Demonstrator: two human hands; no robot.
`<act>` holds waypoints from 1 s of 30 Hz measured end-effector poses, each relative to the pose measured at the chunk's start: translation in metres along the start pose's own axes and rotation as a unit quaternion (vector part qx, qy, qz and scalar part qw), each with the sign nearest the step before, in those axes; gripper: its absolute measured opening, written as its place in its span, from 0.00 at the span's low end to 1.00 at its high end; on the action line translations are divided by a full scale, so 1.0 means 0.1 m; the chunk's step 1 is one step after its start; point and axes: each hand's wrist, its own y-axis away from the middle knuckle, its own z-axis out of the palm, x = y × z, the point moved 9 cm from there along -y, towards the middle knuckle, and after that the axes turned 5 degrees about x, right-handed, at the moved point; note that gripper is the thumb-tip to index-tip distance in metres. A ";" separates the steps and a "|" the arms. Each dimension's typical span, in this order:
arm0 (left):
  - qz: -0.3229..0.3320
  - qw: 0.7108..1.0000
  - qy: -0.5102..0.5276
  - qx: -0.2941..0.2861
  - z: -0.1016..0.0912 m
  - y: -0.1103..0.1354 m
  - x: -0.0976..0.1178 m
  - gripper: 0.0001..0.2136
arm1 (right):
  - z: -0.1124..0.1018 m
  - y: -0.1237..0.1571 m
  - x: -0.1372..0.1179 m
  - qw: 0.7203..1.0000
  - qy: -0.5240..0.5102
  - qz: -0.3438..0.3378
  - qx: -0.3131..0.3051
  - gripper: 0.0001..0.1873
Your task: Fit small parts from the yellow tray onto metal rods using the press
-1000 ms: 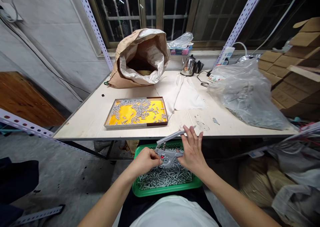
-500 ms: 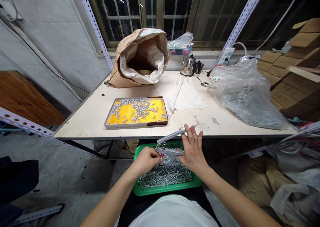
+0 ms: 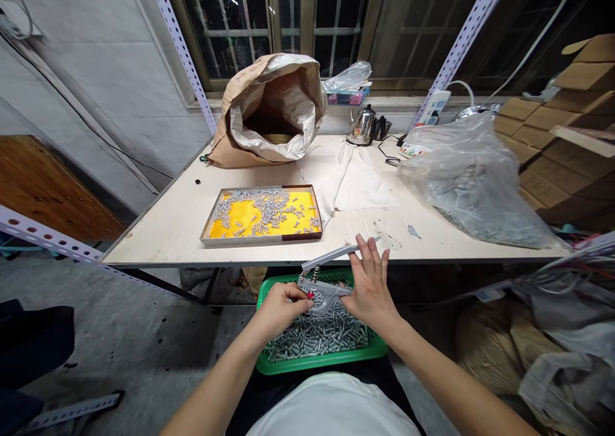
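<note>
Above the basket, my right hand (image 3: 372,285) holds the spread handles of a grey pair of snap-fastener pliers (image 3: 329,290). Its thumb is at the lower handle and its fingers reach over the upper one. A coil spring (image 3: 316,273) sits between the handles. My left hand (image 3: 283,305) is closed in a pinch at the jaw end, beside a small red piece (image 3: 311,294). What the fingertips hold there is hidden. Below both hands, a green plastic basket (image 3: 321,363) is filled with small silver ridged metal pieces (image 3: 319,340).
A shallow yellow-lined tray (image 3: 235,242) with similar silver pieces lies on the table (image 3: 158,237). Behind it stands an open paper sack (image 3: 230,138). A metal kettle (image 3: 361,129) is at the back, a filled clear plastic bag (image 3: 480,186) at right, and stacked cartons (image 3: 567,148) beyond.
The pliers have tilted slightly, and the red piece by my left fingertips shows more plainly. Both hands stay in nearly the same place.
</note>
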 end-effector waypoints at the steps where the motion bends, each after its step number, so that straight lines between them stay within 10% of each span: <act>1: -0.001 1.000 0.002 0.003 -0.01 0.01 0.01 0.06 | 0.00 0.00 0.00 1.000 -0.002 0.001 0.001 0.31; 30: -0.023 0.998 0.056 0.015 -0.06 0.14 0.05 0.08 | -0.01 -0.03 -0.03 1.000 -0.001 -0.002 -0.011 0.27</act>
